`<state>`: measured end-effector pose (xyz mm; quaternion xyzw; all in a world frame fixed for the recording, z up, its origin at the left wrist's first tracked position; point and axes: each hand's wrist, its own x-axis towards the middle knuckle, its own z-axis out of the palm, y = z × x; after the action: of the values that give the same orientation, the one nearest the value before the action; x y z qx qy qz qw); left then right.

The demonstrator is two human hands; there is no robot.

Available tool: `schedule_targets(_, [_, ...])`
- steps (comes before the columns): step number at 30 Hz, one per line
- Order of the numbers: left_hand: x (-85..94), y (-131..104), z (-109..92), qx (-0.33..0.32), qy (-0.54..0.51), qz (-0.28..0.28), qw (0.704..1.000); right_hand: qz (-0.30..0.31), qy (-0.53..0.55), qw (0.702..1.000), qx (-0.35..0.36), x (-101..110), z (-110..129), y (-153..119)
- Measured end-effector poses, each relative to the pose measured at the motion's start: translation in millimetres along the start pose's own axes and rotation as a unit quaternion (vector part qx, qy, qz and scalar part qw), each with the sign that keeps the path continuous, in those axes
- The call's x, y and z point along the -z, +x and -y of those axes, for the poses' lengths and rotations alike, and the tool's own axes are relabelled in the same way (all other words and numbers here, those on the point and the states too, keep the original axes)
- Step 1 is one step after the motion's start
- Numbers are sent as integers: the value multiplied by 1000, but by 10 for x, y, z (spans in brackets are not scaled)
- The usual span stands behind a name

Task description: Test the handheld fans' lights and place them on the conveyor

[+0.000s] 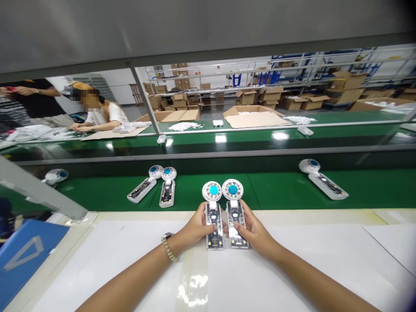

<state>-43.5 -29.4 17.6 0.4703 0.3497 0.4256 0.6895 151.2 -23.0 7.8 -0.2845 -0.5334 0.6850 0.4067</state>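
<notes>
My left hand holds a small white fan unit, its thumb on the exposed circuit board. In my right hand is a matching fan unit, with the thumb pressed on its board. Both units are upright side by side, their round heads with blue centres close together at the top. They are held over the white tabletop, near its far edge. Small lights glow on both boards.
Beyond the tabletop, a green conveyor carries two fan units at left, one at right and another at far left. A blue folder lies left. A person sits across the line.
</notes>
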Motion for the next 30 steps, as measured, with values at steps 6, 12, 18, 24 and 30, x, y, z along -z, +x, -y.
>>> schedule_targets(6, [-13, -2, 44, -4, -33, -8, 999, -25, 24, 999, -1, -12, -79, -17])
schedule_targets(12, [-4, 23, -64, 13, -118, 0, 993, 37, 136, 987, -78, 33, 48, -17])
schedule_targets(18, [-9, 65, -16, 110, -41, -25, 993, 39, 178, 974, -134, 27, 64, 70])
schedule_targets(24, [201, 565, -385, 17, 251, -225, 941, -167, -250, 952, -58, 383, 148, 750])
schedule_targets(30, [1173, 324, -1119, -5, 424, -440, 792, -328, -404, 853, -46, 1468, 611, 762])
